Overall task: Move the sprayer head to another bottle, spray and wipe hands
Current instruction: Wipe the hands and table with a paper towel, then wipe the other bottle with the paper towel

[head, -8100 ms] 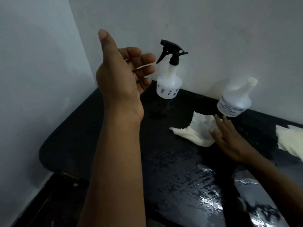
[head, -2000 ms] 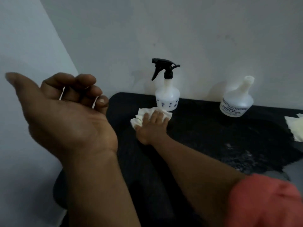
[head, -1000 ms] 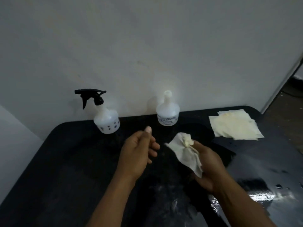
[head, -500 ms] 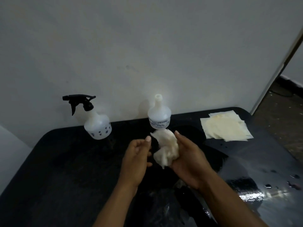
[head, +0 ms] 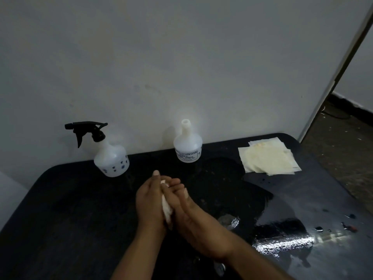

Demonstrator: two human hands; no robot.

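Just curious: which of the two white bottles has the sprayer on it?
The dotted bottle on the left wears the black sprayer head; the labelled bottle has a bare open neck.

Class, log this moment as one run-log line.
step: wiping | hands: pressed together on tissue | sprayer: on left bottle | right bottle: open | spare tissues: untouched

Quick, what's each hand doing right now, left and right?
Left hand: closed against the crumpled tissue, pressing it.
Right hand: closed on the same tissue from the other side.
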